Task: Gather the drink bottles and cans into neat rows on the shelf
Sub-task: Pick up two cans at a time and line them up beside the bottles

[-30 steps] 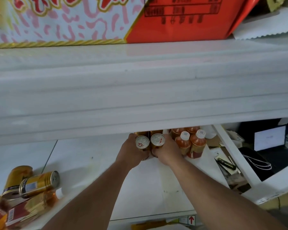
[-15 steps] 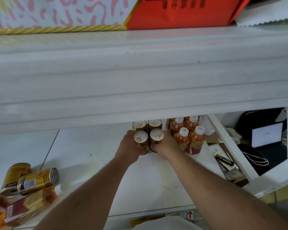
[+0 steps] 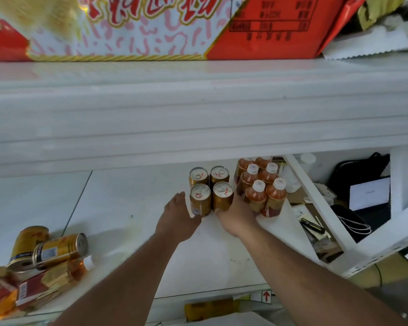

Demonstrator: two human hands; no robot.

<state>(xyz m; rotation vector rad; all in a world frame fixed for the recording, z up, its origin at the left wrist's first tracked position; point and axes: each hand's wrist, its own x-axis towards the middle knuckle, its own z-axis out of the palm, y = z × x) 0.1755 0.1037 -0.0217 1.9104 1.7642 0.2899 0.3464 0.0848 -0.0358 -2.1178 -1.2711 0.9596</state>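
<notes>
A: Any writing you can make out?

B: Big red characters across the box on the upper shelf, too blurred to read. Its red side panel carries a printed table, also illegible.

A: Lower down?

B: A red upward arrow on a small white tag at the shelf's front edge. The lying cans have labels with small print, unreadable.

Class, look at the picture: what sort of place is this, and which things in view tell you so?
Probably a small shop or stockroom: white shelving, upright gold cans beside capped drink bottles, and a large red printed carton on top.
</notes>
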